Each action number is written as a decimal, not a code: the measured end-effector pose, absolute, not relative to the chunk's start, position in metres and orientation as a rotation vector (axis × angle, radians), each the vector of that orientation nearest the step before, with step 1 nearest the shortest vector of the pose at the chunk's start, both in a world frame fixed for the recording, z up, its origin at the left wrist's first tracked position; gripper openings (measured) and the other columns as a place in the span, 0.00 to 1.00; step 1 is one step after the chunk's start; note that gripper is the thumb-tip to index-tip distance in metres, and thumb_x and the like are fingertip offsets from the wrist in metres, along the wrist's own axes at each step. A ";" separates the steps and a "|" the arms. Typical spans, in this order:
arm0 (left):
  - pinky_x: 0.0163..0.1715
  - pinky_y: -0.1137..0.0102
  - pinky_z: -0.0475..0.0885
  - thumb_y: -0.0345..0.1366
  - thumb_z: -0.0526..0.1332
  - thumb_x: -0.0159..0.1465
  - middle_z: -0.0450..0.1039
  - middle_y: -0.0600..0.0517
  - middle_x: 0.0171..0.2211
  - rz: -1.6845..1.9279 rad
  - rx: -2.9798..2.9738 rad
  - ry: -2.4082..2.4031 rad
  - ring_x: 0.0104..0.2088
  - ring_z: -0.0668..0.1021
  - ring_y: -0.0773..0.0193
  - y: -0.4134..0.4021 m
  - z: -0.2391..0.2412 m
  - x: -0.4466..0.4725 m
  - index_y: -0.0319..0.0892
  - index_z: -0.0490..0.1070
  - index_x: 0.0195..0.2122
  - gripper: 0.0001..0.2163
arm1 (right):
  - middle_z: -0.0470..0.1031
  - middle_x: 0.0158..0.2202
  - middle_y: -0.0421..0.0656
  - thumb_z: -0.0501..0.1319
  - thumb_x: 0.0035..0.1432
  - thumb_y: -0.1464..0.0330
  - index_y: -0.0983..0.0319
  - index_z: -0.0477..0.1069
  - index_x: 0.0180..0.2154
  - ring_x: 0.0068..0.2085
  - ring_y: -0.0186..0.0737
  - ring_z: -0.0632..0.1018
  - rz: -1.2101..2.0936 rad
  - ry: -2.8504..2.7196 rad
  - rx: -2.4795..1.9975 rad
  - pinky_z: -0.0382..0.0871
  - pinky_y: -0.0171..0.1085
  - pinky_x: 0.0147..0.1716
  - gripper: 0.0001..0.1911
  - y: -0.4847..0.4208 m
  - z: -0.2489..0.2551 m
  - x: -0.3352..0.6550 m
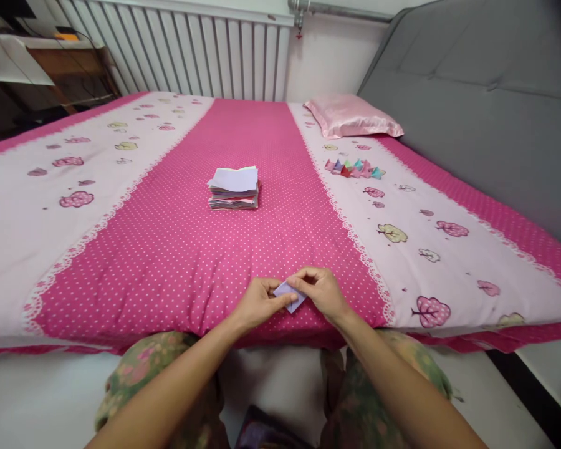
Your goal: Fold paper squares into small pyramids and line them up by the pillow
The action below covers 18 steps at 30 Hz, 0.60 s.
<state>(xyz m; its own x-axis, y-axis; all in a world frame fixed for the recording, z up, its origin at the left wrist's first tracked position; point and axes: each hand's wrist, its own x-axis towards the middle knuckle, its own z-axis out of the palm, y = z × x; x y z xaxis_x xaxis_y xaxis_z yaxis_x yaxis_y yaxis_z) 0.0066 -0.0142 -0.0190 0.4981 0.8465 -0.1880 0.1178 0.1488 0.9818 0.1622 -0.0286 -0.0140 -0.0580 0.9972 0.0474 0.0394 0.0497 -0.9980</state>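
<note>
A small folded piece of lavender paper (295, 303) is held between my two hands, just above the near edge of the bed. My left hand (264, 300) pinches it from the left, thumb lying across its front. From the right, my right hand (321, 290) grips its upper corner between thumb and fingers. Farther off on the pink dotted strip stands a stack of coloured paper sheets (234, 188), a lavender sheet on top. Several small folded paper shapes (355, 169) in pink, red, teal and purple lie grouped to the right.
The bedspread (187, 249) has pink and white bands with tree prints. A pink pillow (353, 115) rests against the grey headboard (477, 93). A white radiator (191, 53) lines the wall, and a desk (65, 59) stands at far left. My knees are against the bed's front.
</note>
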 end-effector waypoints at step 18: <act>0.24 0.74 0.68 0.38 0.69 0.45 0.75 0.51 0.20 0.601 1.149 0.929 0.21 0.74 0.68 -0.020 -0.012 0.009 0.35 0.73 0.24 0.11 | 0.71 0.19 0.40 0.65 0.46 0.59 0.64 0.71 0.22 0.20 0.32 0.69 1.166 -1.177 -1.251 0.62 0.32 0.19 0.14 -0.025 -0.019 0.152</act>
